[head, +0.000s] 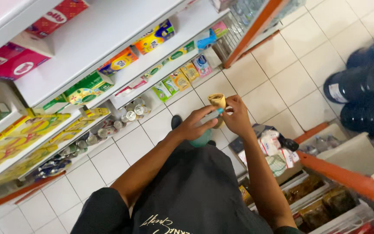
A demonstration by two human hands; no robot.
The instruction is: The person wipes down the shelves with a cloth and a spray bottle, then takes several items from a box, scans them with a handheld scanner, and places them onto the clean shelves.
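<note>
My left hand (195, 125) and my right hand (238, 116) meet in front of my chest over the tiled floor. Together they hold a small tan rolled item (217, 101) that sticks up between them. A thin light-blue piece (215, 114) lies across my left fingers. A teal rounded thing (203, 140) shows just under my left hand; I cannot tell what it is. My dark shirt (195, 190) fills the bottom of the view.
White shop shelves (104, 26) with boxes, packets and tins run along the left. An orange-framed rack (256, 30) stands ahead. Dark bottles (364, 82) sit at the right above an orange-edged bin (347, 177) of packaged goods. White floor tiles (291, 73) lie between.
</note>
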